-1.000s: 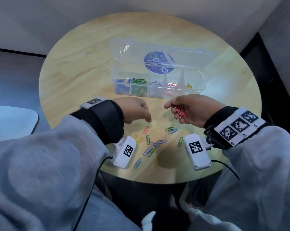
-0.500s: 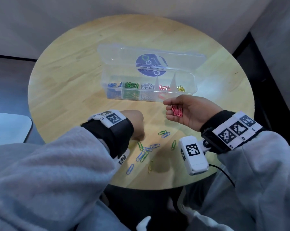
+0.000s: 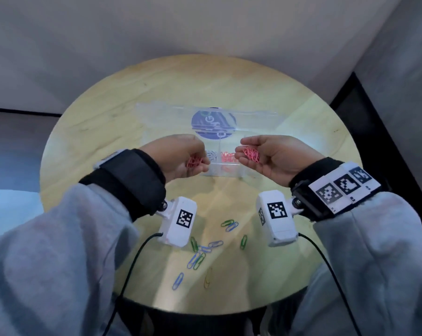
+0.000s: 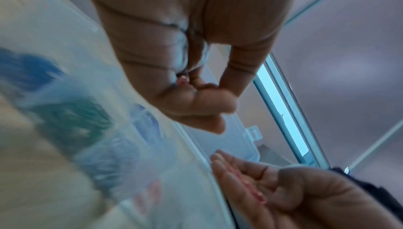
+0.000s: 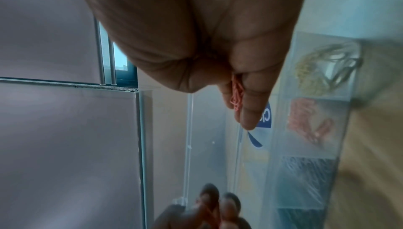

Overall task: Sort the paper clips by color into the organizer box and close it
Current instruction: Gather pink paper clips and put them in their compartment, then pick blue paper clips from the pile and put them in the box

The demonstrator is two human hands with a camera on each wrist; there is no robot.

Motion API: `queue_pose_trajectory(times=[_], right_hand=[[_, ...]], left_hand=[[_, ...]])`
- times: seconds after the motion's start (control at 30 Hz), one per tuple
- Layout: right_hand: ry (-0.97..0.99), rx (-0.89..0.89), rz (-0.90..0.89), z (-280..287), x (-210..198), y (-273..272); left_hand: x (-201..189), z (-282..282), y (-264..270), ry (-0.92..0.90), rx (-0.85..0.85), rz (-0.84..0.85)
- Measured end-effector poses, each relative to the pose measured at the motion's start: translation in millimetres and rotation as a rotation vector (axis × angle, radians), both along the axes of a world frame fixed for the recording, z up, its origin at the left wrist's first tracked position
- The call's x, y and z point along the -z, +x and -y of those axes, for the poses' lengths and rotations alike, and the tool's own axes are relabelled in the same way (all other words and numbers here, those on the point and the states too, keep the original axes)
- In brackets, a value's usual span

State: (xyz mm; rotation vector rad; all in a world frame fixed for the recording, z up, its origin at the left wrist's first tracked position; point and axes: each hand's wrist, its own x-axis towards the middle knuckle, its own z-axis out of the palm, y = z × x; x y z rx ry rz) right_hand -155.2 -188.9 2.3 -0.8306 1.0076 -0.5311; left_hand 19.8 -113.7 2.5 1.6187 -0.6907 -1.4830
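Head view is showing the clear organizer box [image 3: 225, 174] sitting open on the round wooden table [image 3: 88, 122], its lid [image 3: 156, 115] lying flat behind it, and pink clips [image 3: 228, 156] already lying in the compartment between the two hands. The left hand [image 3: 180, 155] is hovering over the box's left part, fingers curled around a small bunch of pink paper clips [image 3: 194, 162]. The right hand [image 3: 275, 157] is hovering over the right part, palm up and cupped, holding a bigger pink pile [image 3: 251, 153]. Nearer the person, well apart from the box, loose green, blue and yellow clips [image 3: 206, 251] are lying scattered on the table between the wrist cameras.
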Motion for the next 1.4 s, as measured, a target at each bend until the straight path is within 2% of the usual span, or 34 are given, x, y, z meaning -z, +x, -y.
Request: queue_pose_trajectory(times=[0.13,0.4,0.67,0.8,0.93,1.07,1.17,1.27,1.4], right_hand=[[0.009,0.012,0.002,12.1,1.2,3.9],[0.005,0.036,0.034,20.7,6.3,5.9],[-0.002,-0.015,0.038,14.8,6.9,7.3],[-0.115,-0.093,-0.046,11.2,3.8,3.1],[-0.388,-0.260,-0.286,3.1,0.8,-4.8],[-0.674,-0.517,-0.586,-21.7,8.8,-14.6],[-0.828,-0.757,-0.834,-42.5,17.3,-20.0],[-0.827,-0.849,-0.979,-55.2,22.7,-23.7],[-0.817,-0.931,-1.040,-62.8,30.8,-21.9]], left_hand=[[-10.2,25.5,-12.2,-0.037,-0.073,-0.068],[-12.3,51.9,-36.0,-0.044,0.007,0.003],[-13.2,48.4,-36.0,-0.053,0.039,0.052],[-20.7,34.3,-25.0,-0.083,0.060,0.108],[-21.6,10.0,-15.7,-0.052,0.167,0.337],[-8.8,-24.1,-12.0,0.078,0.359,0.730],[2.2,-47.8,-21.8,0.184,0.599,1.042],[10.4,-64.0,-38.9,0.223,0.742,1.132],[18.4,-71.3,-49.3,0.217,0.888,1.160]])
